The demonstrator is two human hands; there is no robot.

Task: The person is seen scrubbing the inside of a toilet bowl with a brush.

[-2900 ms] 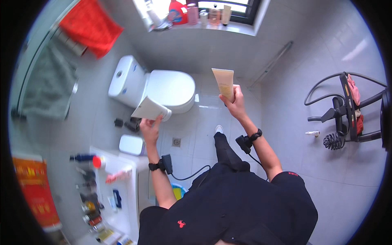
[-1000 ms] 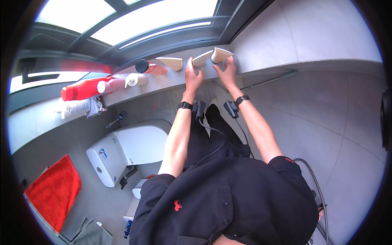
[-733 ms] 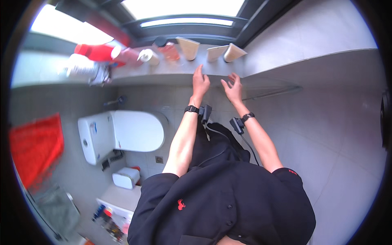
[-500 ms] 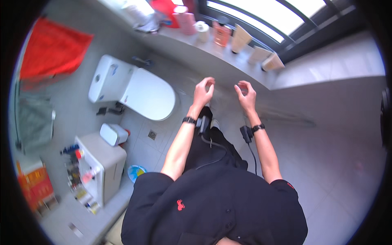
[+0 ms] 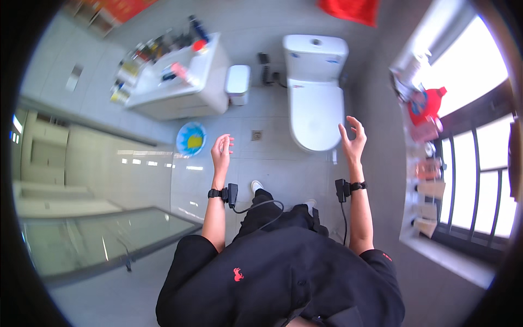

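- Head view, hands: held the left hand (image 5: 222, 150) and the right hand (image 5: 351, 139) raised out in front, both released, fingers loosely spread, grasping nothing.
- Wore a dark band on each wrist, with a small black unit (image 5: 231, 193) clipped on the left one and a thin cable (image 5: 267, 206) trailing back toward the body.
- Nearest things: kept the right hand just beside the closed white toilet (image 5: 316, 103), not touching it; kept the left hand above the floor, near a round blue-and-yellow basin (image 5: 192, 139) lying well below it.
- Risk, as a judgement: could have snagged the loose cable on a knee or on clothing if an arm had swung wide.
- Could also have knocked a bottle down with a careless right-arm reach, given the crowded window ledge (image 5: 409, 229) on that side.
- Might have slipped, should the glossy tiles have been wet; impossible to tell from the picture.
- Surface: stood on a pale grey tiled floor (image 5: 283, 169) with a small square drain (image 5: 256, 134) between the basin and the toilet.
- Room: looked like a narrow bathroom, with a white cabinet (image 5: 180, 92) carrying bottles on top, a small white bin (image 5: 238, 84) beside it, and a red towel (image 5: 351, 10) hanging beyond the toilet.
- Lined along the ledge under the bright barred window: a red container (image 5: 425, 106) and several pale tubes (image 5: 430, 188).
- Bounded on the left by a glass partition (image 5: 98, 240).
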